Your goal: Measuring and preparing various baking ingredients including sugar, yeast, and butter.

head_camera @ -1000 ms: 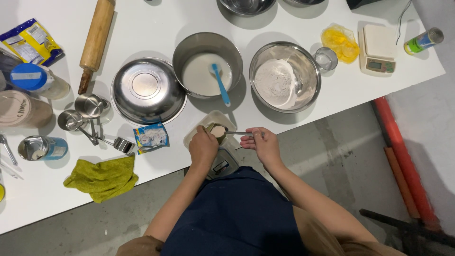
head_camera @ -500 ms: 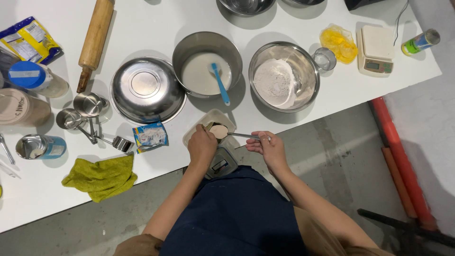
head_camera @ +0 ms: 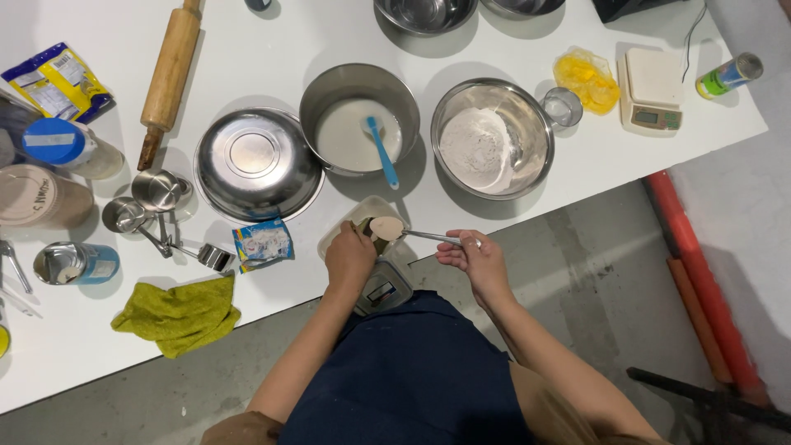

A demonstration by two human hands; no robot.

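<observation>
Measuring spoon [head_camera: 389, 227], metal with a round bowl heaped with pale powder, sits level over the small clear container [head_camera: 350, 231] at the tabletop [head_camera: 577, 165] edge, so spills land inside. Your right hand [head_camera: 474, 259] pinches the thin handle's end. Your left hand [head_camera: 350, 257] is curled around the container, steadying it on the small scale [head_camera: 381, 287].

One head-worn camera looks straight down from above onto the white desk [head_camera: 511, 214], its near edge and the person's lap.
</observation>
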